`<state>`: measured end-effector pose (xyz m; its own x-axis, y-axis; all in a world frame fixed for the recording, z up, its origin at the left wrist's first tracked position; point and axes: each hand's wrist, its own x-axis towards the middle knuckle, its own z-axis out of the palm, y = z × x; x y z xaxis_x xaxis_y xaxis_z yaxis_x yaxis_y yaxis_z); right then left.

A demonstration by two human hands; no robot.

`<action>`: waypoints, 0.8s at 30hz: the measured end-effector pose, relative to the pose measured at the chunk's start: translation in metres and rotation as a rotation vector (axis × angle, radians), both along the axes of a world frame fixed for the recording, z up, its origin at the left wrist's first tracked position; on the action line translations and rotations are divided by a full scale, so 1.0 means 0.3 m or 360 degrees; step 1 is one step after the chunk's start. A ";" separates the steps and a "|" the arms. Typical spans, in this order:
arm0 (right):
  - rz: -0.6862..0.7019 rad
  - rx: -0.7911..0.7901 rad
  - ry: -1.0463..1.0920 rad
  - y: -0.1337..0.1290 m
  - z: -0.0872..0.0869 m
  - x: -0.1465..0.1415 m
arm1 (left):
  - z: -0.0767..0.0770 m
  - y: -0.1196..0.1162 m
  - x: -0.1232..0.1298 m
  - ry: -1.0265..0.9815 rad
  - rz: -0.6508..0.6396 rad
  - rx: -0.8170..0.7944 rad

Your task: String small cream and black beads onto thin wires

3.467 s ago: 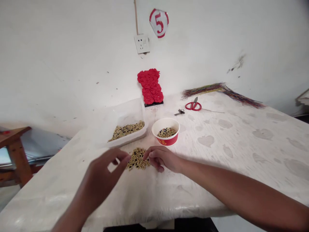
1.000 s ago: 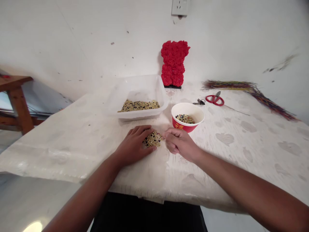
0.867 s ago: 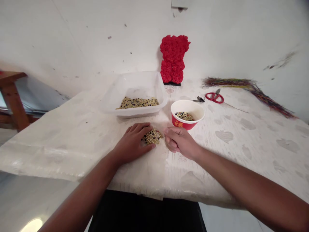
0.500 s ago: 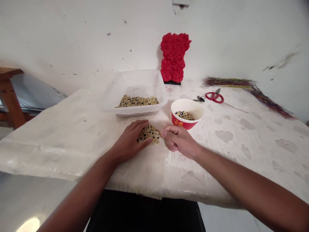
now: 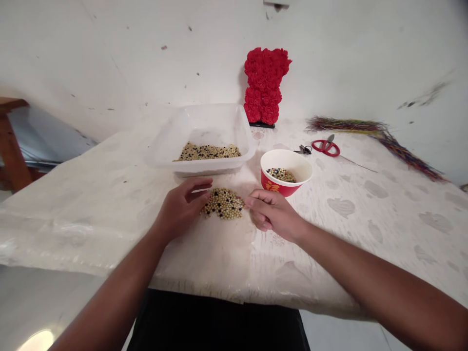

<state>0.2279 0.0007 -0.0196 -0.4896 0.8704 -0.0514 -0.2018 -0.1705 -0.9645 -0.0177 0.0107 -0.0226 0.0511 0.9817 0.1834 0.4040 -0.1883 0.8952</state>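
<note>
A small pile of beads, mostly cream and gold with some black ones, lies on the tablecloth between my hands. My left hand rests at the pile's left edge, thumb and fingers apart, holding nothing that I can see. On the other side, my right hand is closed in a pinch on a thin wire, whose end reaches over the beads. Just behind my right hand stands a red and white paper bowl with mixed coloured beads inside.
A translucent plastic tub with more beads stands behind my left hand. Further back are a red rose figure, red-handled scissors, a small dark metal item and a bundle of coloured wires. A wall rises behind the table.
My left hand has drawn back left from over the beads, uncovering the pile, which looks more spread out to the left. My right hand has hardly moved.
</note>
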 end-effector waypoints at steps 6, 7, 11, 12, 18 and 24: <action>0.0006 -0.0004 0.0013 0.000 0.002 0.000 | 0.031 -0.004 -0.001 0.0007 0.0331 0.0015; 0.0007 -0.0014 0.0020 0.000 0.001 -0.001 | 0.035 -0.005 0.000 0.0022 0.0349 0.0030; -0.0006 -0.0065 0.0034 -0.001 -0.004 0.000 | 0.043 -0.009 0.004 0.0073 0.0369 0.0034; -0.0011 -0.0071 0.0032 -0.001 -0.005 0.001 | 0.043 -0.010 0.005 0.0067 0.0366 0.0024; -0.0008 -0.0106 0.0018 -0.001 -0.010 0.003 | 0.043 -0.010 0.004 0.0090 0.0425 -0.0033; -0.0025 -0.0076 0.0000 -0.004 -0.002 -0.001 | 0.056 -0.015 0.006 0.0107 0.0484 -0.0039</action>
